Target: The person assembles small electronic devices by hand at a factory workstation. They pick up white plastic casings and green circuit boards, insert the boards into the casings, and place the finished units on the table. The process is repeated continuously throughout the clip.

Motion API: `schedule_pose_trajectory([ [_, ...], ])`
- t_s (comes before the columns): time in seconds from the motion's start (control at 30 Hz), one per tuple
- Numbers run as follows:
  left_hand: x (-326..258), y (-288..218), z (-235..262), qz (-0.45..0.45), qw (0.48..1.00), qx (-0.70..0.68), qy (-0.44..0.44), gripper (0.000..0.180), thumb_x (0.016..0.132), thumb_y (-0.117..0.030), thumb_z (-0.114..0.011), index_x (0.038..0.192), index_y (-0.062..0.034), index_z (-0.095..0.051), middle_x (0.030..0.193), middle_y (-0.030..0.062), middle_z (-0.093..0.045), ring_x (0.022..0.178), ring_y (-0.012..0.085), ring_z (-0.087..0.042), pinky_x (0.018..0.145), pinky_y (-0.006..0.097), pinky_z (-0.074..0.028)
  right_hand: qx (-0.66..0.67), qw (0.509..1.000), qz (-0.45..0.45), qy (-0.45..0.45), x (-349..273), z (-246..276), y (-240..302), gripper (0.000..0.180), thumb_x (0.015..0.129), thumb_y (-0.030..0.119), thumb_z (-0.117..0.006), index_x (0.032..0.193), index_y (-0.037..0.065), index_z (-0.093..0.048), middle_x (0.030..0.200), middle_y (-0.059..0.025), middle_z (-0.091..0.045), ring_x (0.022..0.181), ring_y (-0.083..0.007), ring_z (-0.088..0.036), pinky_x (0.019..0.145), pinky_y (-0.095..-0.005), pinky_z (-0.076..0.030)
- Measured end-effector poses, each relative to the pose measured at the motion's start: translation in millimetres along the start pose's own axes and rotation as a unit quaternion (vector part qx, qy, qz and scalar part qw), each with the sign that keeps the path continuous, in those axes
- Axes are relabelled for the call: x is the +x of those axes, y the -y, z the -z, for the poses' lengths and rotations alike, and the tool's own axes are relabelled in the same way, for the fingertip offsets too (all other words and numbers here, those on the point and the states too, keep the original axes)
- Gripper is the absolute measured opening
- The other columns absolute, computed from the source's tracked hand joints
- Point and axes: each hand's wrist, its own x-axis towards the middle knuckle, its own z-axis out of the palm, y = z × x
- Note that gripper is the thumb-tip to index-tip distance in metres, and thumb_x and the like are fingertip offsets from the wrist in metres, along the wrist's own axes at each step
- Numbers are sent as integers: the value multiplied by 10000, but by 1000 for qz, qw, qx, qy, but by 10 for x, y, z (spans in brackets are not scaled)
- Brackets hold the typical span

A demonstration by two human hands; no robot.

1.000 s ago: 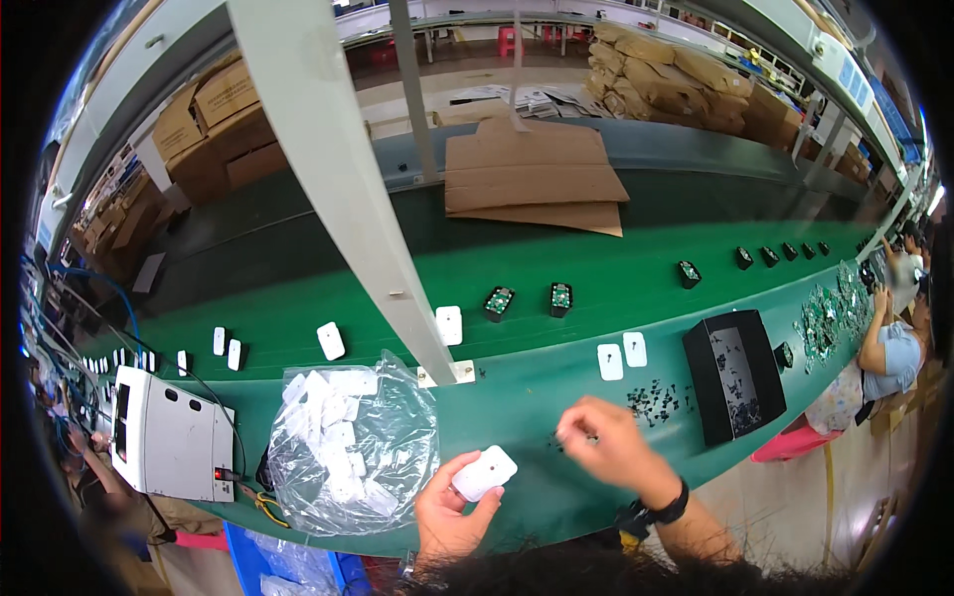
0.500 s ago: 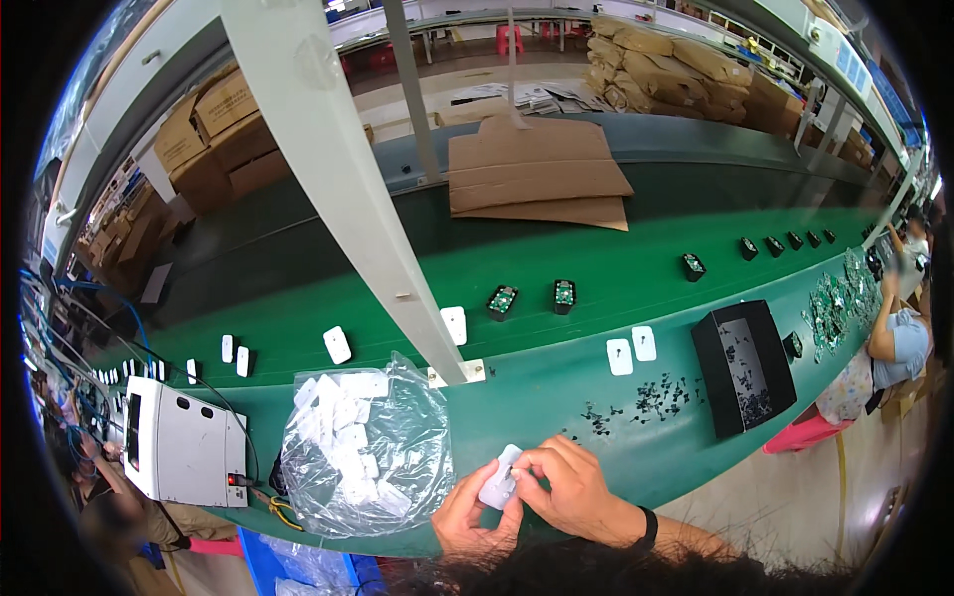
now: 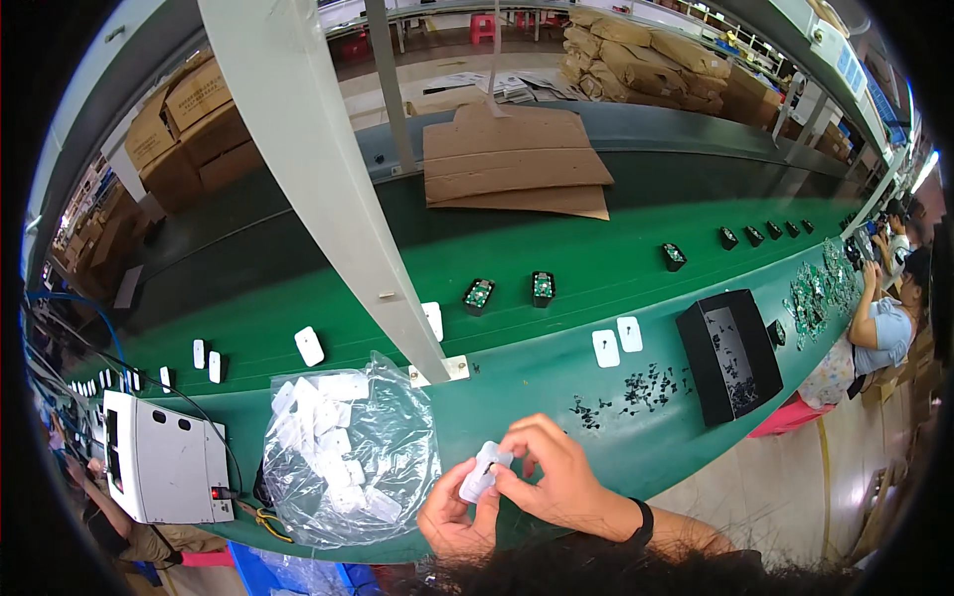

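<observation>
My left hand [image 3: 452, 517] holds a small white plastic cover [image 3: 481, 473] near the front edge of the green bench [image 3: 517, 372]. My right hand [image 3: 555, 477] pinches the same cover from the right, fingertips on its top edge. A watch strap shows on my right wrist. A clear plastic bag [image 3: 348, 447] holding several white covers lies just left of my hands. Small black parts [image 3: 636, 387] are scattered on the bench to the upper right of my hands.
A black open box [image 3: 730, 353] stands right of the scattered parts, with two white covers [image 3: 616, 341] beside it. A grey-white machine [image 3: 159, 457] sits at the left. Black modules [image 3: 512, 291] ride the green belt. A slanted post [image 3: 328, 189] crosses the bench. A co-worker [image 3: 879, 323] sits at the right.
My right hand came back from the scattered black parts to the white cover. Both hands now hold the cover, turned up on edge, closer to me.
</observation>
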Motion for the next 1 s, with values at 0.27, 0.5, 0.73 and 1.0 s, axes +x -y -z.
schedule_pose_trajectory([
  [0.27, 246, 84, 204, 127, 991, -37, -26, 329, 877, 85, -650, 1169, 47, -502, 989, 182, -707, 888, 235, -709, 755, 346, -617, 112, 974, -107, 165, 187, -67, -209, 261, 862, 138, -772, 1072, 70, -635, 967, -29, -682, 783, -104, -634, 627, -275, -513],
  [0.5, 281, 285, 629, 148, 986, -65, -27, 405, 887, 111, -587, 1266, 54, -457, 895, 158, -674, 812, 287, -726, 703, 424, -654, -202, 978, 5, 49, 1329, -93, -1057, 272, 845, 117, -717, 1107, 90, -647, 1167, -154, -622, 956, -307, -671, 805, -427, -552],
  [0.73, 314, 219, 711, 186, 973, -136, -11, 466, 933, 34, -516, 1390, 76, -431, 1034, 223, -654, 776, 310, -709, 641, 421, -629, -233, 970, -25, 66, 1969, -398, -1664, 355, 792, 135, -755, 1116, 115, -611, 1338, -206, -468, 1031, -406, -618, 909, -435, -542],
  [1.0, 327, 136, 771, 199, 941, -271, 32, 459, 989, -100, -523, 1401, 83, -434, 1194, 267, -617, 978, 410, -686, 871, 565, -566, 53, 995, -26, 80, 1260, 344, -617, 219, 877, 49, -696, 1077, 59, -607, 1003, -47, -655, 923, -173, -637, 786, -293, -499],
])
